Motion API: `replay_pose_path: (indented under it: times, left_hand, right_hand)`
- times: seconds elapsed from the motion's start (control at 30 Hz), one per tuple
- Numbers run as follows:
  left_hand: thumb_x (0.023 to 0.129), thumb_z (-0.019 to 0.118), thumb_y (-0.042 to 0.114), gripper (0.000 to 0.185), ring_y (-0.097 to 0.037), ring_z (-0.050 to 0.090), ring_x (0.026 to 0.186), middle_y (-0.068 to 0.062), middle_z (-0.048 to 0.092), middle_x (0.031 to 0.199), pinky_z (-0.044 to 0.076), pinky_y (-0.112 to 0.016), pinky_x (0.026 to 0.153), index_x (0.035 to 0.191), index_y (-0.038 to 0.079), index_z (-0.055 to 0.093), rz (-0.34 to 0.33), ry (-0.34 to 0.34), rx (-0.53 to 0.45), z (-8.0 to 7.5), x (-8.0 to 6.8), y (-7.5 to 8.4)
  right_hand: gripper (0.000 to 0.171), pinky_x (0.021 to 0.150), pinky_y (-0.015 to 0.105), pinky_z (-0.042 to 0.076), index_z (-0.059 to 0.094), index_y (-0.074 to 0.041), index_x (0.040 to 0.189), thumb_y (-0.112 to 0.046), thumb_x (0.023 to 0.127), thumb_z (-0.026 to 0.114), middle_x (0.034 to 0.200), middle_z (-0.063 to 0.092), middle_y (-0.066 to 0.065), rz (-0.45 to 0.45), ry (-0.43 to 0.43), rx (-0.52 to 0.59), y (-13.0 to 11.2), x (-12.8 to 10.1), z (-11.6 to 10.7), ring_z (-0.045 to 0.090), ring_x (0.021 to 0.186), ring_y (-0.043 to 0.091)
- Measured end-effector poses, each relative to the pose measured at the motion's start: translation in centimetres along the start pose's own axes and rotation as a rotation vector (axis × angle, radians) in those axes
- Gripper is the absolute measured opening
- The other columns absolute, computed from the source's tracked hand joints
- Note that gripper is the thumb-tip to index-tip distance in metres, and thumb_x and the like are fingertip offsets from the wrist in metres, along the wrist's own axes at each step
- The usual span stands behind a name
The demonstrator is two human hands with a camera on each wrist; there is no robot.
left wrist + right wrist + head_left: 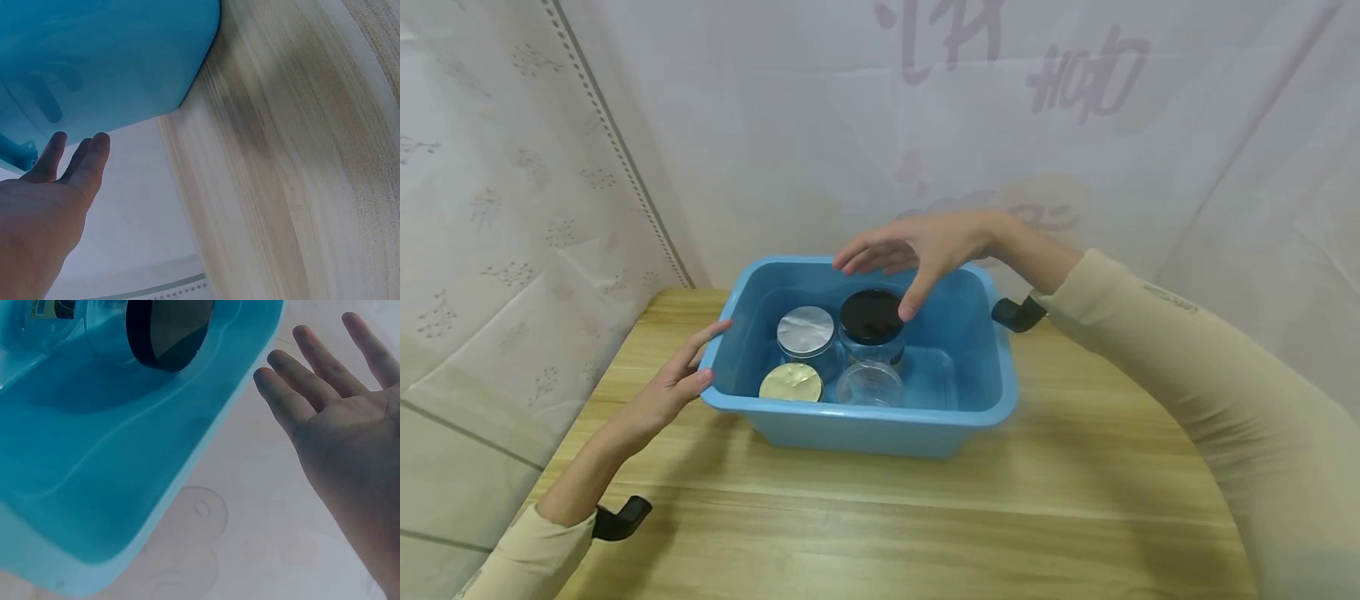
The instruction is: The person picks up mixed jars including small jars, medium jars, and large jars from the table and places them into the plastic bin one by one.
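A blue plastic tub [880, 414] stands on the wooden table with several jars inside. One jar has a black lid [869, 315], another a silver lid [805, 331], a third a gold lid [791, 382]. Beside the gold one is a clear round container [870, 387]. My left hand [658, 404] is at the tub's left rim, fingertips and thumb right at the edge, fingers extended. Over the back of the tub hovers my right hand [940, 243], fingers spread and holding nothing, its thumb overlapping the black lid. In the right wrist view its fingers reach past the tub's rim.
The wooden table [880, 525] has a curved edge on the right. White patterned cloth [820, 142] hangs close behind the tub and along the left side. A black bracket [1018, 314] on the right wrist sits near the tub's right rim.
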State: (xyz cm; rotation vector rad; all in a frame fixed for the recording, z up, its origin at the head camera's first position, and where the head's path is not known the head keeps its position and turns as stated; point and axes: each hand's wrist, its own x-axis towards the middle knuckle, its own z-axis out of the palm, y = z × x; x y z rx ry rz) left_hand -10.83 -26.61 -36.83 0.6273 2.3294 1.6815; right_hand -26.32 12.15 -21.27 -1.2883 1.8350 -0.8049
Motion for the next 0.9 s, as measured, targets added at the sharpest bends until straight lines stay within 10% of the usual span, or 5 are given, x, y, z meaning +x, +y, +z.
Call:
replay_pose_path:
  times: [0.2,0.53,0.7,0.9]
  left_hand:
    - [0.109,0.038,0.018,0.059,-0.051,0.024,0.141,-0.018,0.009,0.166,0.03,-0.069,0.099,0.164,0.03,0.018,0.009,0.004,0.008,-0.1,0.0,0.0]
    - [0.109,0.037,0.018,0.059,-0.044,0.037,0.133,-0.023,0.021,0.161,0.043,-0.03,0.095,0.164,0.029,0.018,0.004,0.016,0.028,-0.4,-0.4,0.0]
    - [0.109,0.037,0.017,0.06,-0.05,0.033,0.136,-0.024,0.019,0.162,0.041,-0.043,0.098,0.164,0.029,0.016,0.009,0.027,0.042,-0.2,-0.7,0.2]
    - [0.111,0.033,0.019,0.06,-0.03,0.038,0.14,-0.031,0.023,0.159,0.041,-0.024,0.1,0.165,0.028,0.007,0.08,0.117,-0.05,-0.5,-1.6,0.8]
  right_hand:
    - [0.092,0.115,0.045,0.028,0.035,-0.012,0.157,-0.016,0.083,0.087,0.156,0.04,0.002,0.007,0.076,-0.023,0.0,-2.2,-0.1,0.033,0.145,0.018]
    - [0.087,0.116,0.043,0.026,0.033,-0.006,0.157,-0.001,0.085,0.082,0.158,0.038,0.006,-0.004,0.227,0.063,1.2,-6.6,0.2,0.032,0.145,0.022]
    - [0.07,0.11,0.038,0.036,0.042,-0.008,0.152,-0.005,0.091,0.077,0.152,0.046,0.004,0.031,0.441,-0.019,2.2,-9.9,1.1,0.041,0.14,0.024]
    - [0.048,0.098,0.025,0.045,0.061,-0.007,0.137,0.002,0.092,0.073,0.138,0.058,0.003,0.02,0.779,-0.327,4.4,-14.8,4.8,0.053,0.127,0.018]
